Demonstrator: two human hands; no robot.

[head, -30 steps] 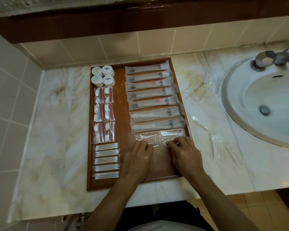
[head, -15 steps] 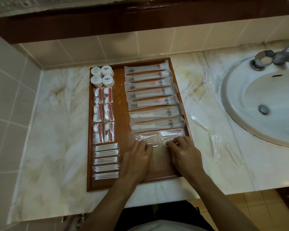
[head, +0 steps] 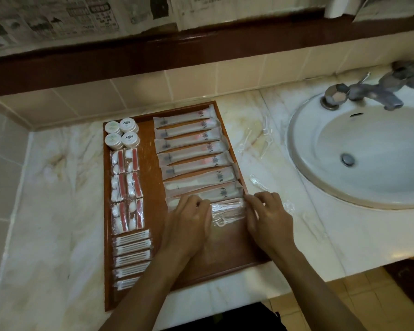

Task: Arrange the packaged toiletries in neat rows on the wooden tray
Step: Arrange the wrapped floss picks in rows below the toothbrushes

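Head view. Wooden tray (head: 157,211) lies flat on a marble counter (head: 58,211), its long side running away from the person.

Left column, far to near: four round white jars (head: 122,134) in a two-by-two block; six clear packets with red and white contents (head: 127,191) in three pairs; five flat packs of cotton swabs (head: 132,258) stacked as a ladder toward the near edge.

Right column: eight long frosted sachets (head: 194,158), each lying crosswise, laid edge to edge, slightly slanted, printed emblem toward the right end.

Just below the last sachet, clear plastic packets (head: 227,211) lie crosswise on the tray floor, touching the sachet row.

Left hand (head: 189,218): fingers curled, tips on the left end of the clear packets; it pinches or presses the wrap, cannot tell which. Right hand (head: 269,216): fingers curled, tips pinching the right end of the same packets at the tray's right rim.

Off the tray, more loose clear packets (head: 258,182) lie scattered on the counter between tray and white sink (head: 304,177). Metal tap (head: 368,93) stands at the basin's far rim, blurred. Beige wall tiles (head: 189,84) behind; newspaper sheets (head: 69,17) above a dark ledge.
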